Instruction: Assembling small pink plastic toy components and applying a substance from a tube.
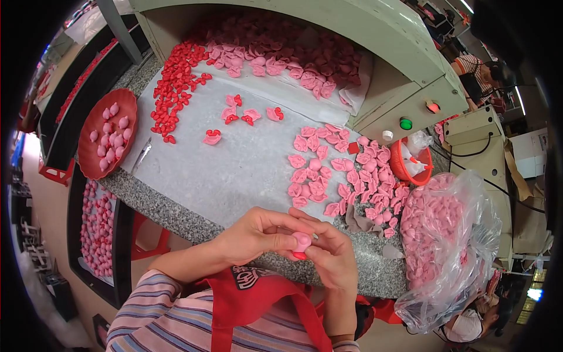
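Near the front edge of the worktop, my left hand [264, 230] and my right hand [329, 249] meet around one small soft-looking part, a pink cupped piece [302, 239] with a red piece [299, 256] at its lower end. Thumbs and fingertips of both hands press on it from either side. Beyond my hands lies a white sheet [229, 170]. Loose pink folded pieces [316, 186] are spread on its right side. Small red pieces [176, 88] form a heap at the back left. Between these lie several pink pieces joined with red ones [212, 138].
A greenish metal housing [404, 53] arches over a deep pink heap [270, 58]. At left, a red bowl [88, 126] holds pink round pieces; below it stands a black tray [122, 252]. A red basket [400, 170] and a clear bag [434, 234] of pink pieces sit at right.
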Demonstrator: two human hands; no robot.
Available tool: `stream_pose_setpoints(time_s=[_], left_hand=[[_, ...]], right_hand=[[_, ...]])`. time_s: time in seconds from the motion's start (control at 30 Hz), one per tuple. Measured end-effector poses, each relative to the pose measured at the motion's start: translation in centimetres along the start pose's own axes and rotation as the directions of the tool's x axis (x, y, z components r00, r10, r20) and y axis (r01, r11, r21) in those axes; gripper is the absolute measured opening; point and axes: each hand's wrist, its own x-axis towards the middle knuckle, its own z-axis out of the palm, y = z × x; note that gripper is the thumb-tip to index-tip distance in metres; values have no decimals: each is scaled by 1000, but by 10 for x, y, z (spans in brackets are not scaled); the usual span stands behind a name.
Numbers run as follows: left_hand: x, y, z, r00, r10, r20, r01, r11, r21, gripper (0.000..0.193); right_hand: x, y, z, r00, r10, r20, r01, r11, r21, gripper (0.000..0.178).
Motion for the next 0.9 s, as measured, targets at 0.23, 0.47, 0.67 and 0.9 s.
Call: stream_pose_setpoints(time_s=[0.23,0.47,0.67,0.9], left_hand=[[13,0,-1,998,32,-52,-27,996,87,25],[23,-3,-8,997,62,-50,-53,983,175,22],[26,-3,-17,999,48,-17,-45,987,156,18],[24,-3,-19,1000,-19,-14,19,998,55,17]], right_hand=[[11,3,-10,999,-25,-25,26,999,23,35],[20,14,-19,996,-88,-9,88,995,40,36],[24,13,-23,999,-46,18,44,994,102,36],[24,12,-24,999,-32,21,31,997,67,36]])
